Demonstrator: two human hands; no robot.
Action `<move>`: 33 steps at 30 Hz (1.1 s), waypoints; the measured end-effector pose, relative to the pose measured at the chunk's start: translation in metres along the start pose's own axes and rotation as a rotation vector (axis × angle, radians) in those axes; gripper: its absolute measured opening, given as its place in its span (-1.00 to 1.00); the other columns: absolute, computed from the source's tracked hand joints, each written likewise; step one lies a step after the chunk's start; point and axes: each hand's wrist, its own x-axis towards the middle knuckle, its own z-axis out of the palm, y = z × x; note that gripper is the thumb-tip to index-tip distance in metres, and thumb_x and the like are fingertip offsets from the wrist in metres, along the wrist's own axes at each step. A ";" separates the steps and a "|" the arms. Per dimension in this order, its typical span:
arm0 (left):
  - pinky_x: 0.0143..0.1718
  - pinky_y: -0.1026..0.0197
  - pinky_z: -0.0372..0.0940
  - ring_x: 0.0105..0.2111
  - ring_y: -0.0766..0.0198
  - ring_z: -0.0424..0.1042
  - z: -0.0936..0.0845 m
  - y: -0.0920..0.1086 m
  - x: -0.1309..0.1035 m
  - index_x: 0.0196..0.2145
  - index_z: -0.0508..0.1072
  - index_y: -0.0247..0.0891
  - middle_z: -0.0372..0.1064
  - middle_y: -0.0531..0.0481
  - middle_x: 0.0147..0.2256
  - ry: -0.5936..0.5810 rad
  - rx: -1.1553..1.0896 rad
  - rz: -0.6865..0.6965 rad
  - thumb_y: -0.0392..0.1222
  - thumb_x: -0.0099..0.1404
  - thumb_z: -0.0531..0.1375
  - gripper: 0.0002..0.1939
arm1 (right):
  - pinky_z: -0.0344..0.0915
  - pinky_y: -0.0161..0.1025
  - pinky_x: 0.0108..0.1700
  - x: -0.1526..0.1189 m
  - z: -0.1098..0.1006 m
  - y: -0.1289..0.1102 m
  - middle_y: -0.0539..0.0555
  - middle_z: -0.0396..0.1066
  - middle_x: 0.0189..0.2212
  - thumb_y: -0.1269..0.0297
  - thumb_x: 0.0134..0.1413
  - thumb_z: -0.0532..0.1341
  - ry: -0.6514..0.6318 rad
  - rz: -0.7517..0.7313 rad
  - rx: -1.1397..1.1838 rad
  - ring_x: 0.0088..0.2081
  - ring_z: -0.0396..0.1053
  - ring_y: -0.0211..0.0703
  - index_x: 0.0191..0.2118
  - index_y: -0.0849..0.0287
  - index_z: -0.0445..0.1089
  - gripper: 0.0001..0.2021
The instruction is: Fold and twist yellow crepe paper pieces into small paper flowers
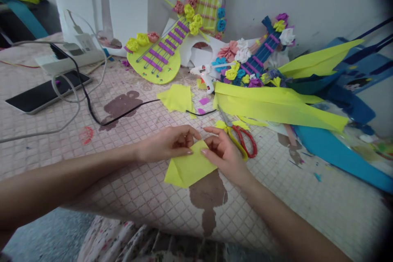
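Both hands hold one piece of yellow crepe paper [190, 168] by its upper edge, above the front of the table. My left hand [170, 142] pinches the upper left part between thumb and fingers. At the top right corner, my right hand [225, 153] grips it with thumb and curled fingers. The paper hangs toward me, with a fold along its lower left. Just beyond my right hand lie scissors [245, 139] with red and yellow handles. More cut yellow paper [176, 97] lies behind my hands.
A white glue gun [206, 77] rests near the back, its black cord crossing the table. Decorated paper guitars [158, 63] lean by the wall. Long yellow crepe strips [276, 104] and a blue strip [344, 153] spread rightward. A phone [47, 90] and power strip [73, 57] sit left.
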 end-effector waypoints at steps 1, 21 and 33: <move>-0.40 0.30 0.26 -0.38 0.35 0.32 0.000 0.001 0.000 -0.03 0.26 -0.24 0.28 0.03 -0.36 0.004 -0.028 -0.007 -0.17 0.28 0.14 -0.69 | 0.30 -0.26 -0.35 0.000 0.001 0.000 -0.03 0.32 -0.36 0.22 0.09 0.20 0.007 0.006 0.018 -0.36 0.33 -0.23 0.06 0.03 0.08 -0.57; -0.37 0.27 0.36 -0.38 0.33 0.45 -0.027 0.001 -0.001 -0.25 0.38 -0.27 0.43 0.01 -0.36 -0.117 -0.181 -0.207 -0.21 0.15 0.26 -0.80 | 0.26 -0.30 -0.40 0.003 -0.006 0.003 -0.01 0.33 -0.32 0.25 0.10 0.17 0.120 -0.056 -0.058 -0.39 0.29 -0.26 -0.05 0.01 0.21 -0.72; -0.33 0.22 0.38 -0.32 0.28 0.47 -0.031 -0.001 0.004 -0.15 0.32 -0.30 0.43 -0.08 -0.28 0.151 -0.144 -0.251 -0.10 0.30 0.07 -0.76 | 0.11 -0.33 -0.51 0.002 -0.004 0.008 -0.05 0.24 -0.48 0.29 0.09 0.16 0.187 -0.021 -0.143 -0.50 0.16 -0.28 -0.30 0.09 0.33 -0.95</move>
